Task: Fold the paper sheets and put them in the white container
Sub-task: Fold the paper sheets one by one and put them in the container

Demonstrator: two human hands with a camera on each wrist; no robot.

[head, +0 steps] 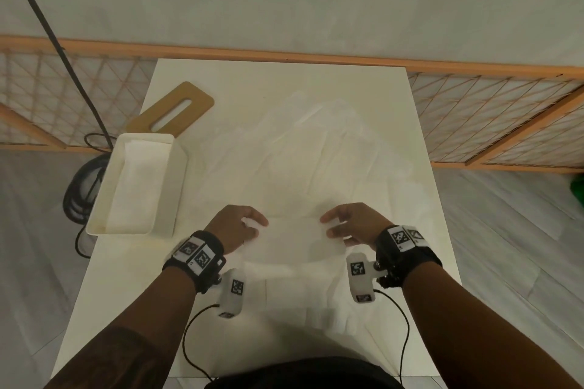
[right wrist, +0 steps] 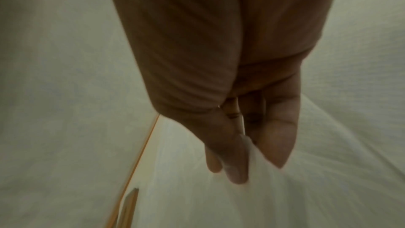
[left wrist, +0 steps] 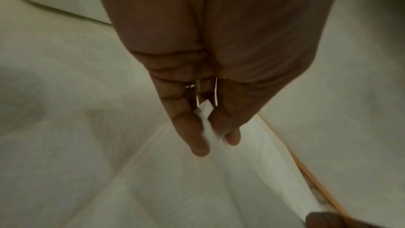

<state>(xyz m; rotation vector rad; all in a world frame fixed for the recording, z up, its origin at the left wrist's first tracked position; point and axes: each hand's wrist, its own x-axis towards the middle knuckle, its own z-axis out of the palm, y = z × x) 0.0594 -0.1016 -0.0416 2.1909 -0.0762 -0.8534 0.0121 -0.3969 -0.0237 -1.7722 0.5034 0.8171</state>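
A thin white paper sheet (head: 295,243) hangs between my two hands above the white table (head: 132,278). My left hand (head: 249,226) pinches its left edge between thumb and fingers; the pinched paper corner (left wrist: 207,120) shows in the left wrist view. My right hand (head: 331,226) pinches the right edge, and the sheet (right wrist: 274,197) spreads below that hand (right wrist: 252,162) in the right wrist view. Several more white sheets (head: 309,148) lie spread over the table's middle. The white container (head: 177,180) stands at the left edge with folded paper (head: 136,186) inside.
A wooden board with a slot (head: 172,112) lies behind the container. An orange wooden lattice frame (head: 489,110) stands along the far side of the table. A black cable (head: 76,186) coils on the floor to the left.
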